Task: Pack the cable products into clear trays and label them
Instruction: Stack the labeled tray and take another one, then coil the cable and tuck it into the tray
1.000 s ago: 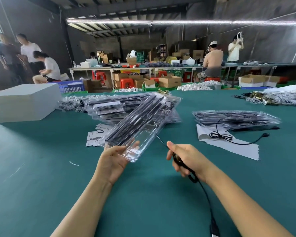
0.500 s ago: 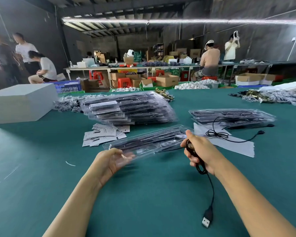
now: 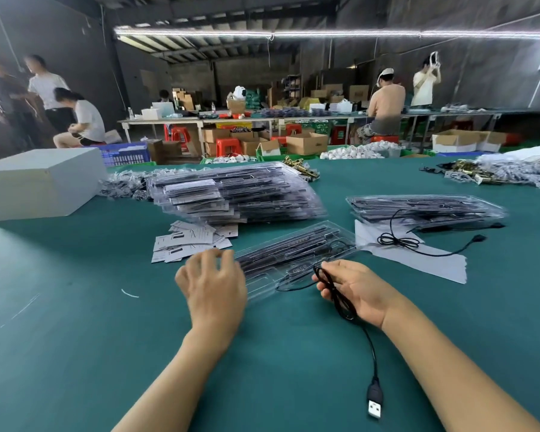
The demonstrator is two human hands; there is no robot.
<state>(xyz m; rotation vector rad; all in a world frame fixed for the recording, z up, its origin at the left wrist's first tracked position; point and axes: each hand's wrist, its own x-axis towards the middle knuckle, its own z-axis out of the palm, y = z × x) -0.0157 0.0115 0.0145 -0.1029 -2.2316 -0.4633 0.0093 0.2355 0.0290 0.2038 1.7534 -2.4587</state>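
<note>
A clear tray (image 3: 296, 254) holding dark strips lies flat on the green table in front of me. My left hand (image 3: 214, 282) hovers at the tray's left end, blurred, its fingers loosely spread and holding nothing. My right hand (image 3: 353, 288) sits at the tray's near right corner and holds a looped black cable (image 3: 337, 294) across its fingers. The cable trails toward me and ends in a USB plug (image 3: 374, 402). Paper labels (image 3: 189, 241) lie scattered just left of the tray.
A tall stack of filled trays (image 3: 237, 191) stands behind, a lower stack (image 3: 424, 207) to the right. A loose cable (image 3: 399, 241) lies on a white sheet (image 3: 418, 257). A grey box (image 3: 38, 182) sits far left. People work at tables beyond.
The tray has come down from my left hand onto the table and lies flat. My left hand let go of it. My right hand still holds the cable, now lower.
</note>
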